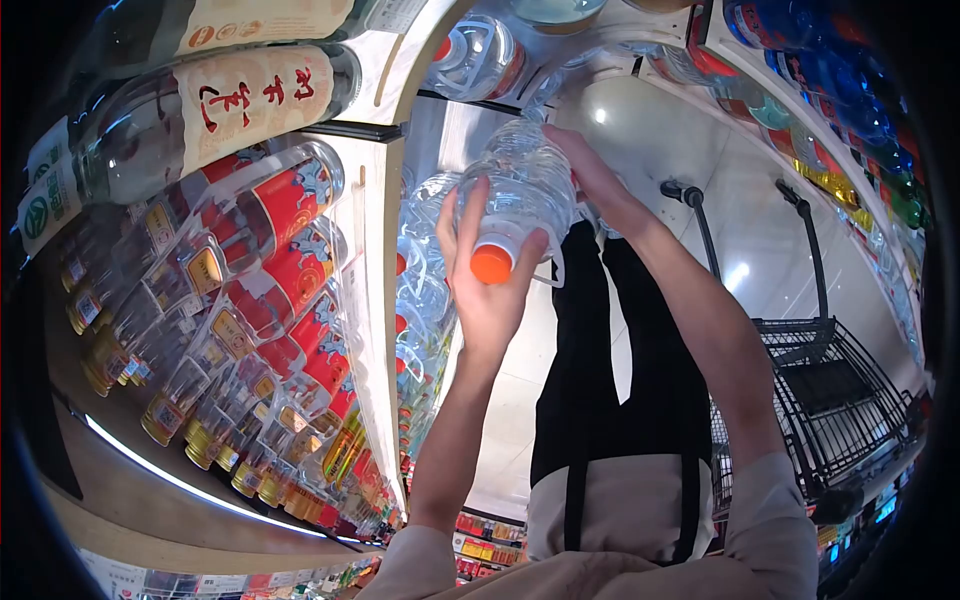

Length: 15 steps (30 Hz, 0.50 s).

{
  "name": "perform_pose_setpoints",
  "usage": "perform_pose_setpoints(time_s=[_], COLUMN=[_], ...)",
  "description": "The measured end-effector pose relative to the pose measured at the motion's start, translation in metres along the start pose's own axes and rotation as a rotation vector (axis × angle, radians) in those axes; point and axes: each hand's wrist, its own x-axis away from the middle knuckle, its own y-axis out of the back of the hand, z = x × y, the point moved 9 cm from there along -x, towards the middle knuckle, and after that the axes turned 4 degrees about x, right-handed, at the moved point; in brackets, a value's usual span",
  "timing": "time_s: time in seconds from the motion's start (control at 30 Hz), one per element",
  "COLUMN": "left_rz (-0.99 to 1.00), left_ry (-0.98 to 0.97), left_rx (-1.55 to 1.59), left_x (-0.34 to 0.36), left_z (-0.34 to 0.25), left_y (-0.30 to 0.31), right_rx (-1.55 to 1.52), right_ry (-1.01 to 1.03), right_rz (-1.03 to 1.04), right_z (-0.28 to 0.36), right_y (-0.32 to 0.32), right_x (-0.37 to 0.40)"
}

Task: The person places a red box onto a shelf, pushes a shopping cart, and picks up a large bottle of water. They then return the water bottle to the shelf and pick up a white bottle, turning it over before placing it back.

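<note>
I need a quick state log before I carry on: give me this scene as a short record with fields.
Setting: store aisle, shelves of bottles on both sides
Held item: large clear bottle, cap end toward the camera
Cap: orange cap, on the bottle
Left hand: left hand at the cap end, fingers around the neck area
Right hand: right hand against the far part of the bottle, grip partly hidden
Left-side shelf: red-labelled bottles
Cart: wire shopping cart, at the person's right
Bottle contents: cannot tell
</note>
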Motion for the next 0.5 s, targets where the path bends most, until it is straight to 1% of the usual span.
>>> perform_pose_setpoints(time_s=[0.03, 0.07, 0.1, 0.17, 0.23, 0.27, 0.3, 0.33, 0.37, 0.43, 0.47, 0.5], left_rz=[-0.055, -0.094, -0.092, -0.167, -0.198, -0.244, -0.291, -0.327, -0.329, -0.376, -0.397, -0.391], left_ry=[-0.009, -0.012, -0.014, 0.03, 0.026, 0.072, 0.116, 0.107, 0.102, 0.135, 0.087, 0.089], left_rx=[0.054, 0.089, 0.089, 0.102, 0.096, 0.142, 0.188, 0.206, 0.208, 0.249, 0.254, 0.255], left_x=[-0.002, -0.005, -0.007, -0.009, -0.014, -0.015, -0.017, -0.02, -0.021, -0.022, -0.024, -0.026], left_z=[0.003, 0.002, 0.0, 0.002, 0.009, 0.016, 0.023, 0.027, 0.03, 0.035, 0.04, 0.041], left_y=[0.004, 0.006, 0.006, 0.014, 0.016, 0.018, 0.021, 0.023, 0.023, 0.024, 0.027, 0.027], right_rx=[0.024, 0.023, 0.042, 0.06, -0.001, -0.001, -0.107, -0.212, -0.21, -0.26, -0.262, -0.308], right_ry=[-0.05, -0.049, -0.053, -0.058, -0.125, -0.128, -0.085, -0.038, -0.032, -0.156, -0.158, -0.116], right_rz=[0.004, 0.002, 0.014, 0.027, 0.024, 0.023, 0.018, 0.012, 0.011, 0.077, 0.074, 0.051], right_z=[0.011, 0.012, 0.011, 0.007, -0.01, -0.019, -0.026, -0.022, -0.023, -0.03, -0.031, -0.03], right_y=[-0.007, -0.01, -0.012, -0.018, -0.025, -0.03, -0.036, -0.041, -0.046, -0.07, -0.079, -0.087], right_x=[0.006, 0.002, -0.006, -0.02, -0.032, -0.032, -0.03, -0.023, -0.012, 0.02, 0.026, 0.028])
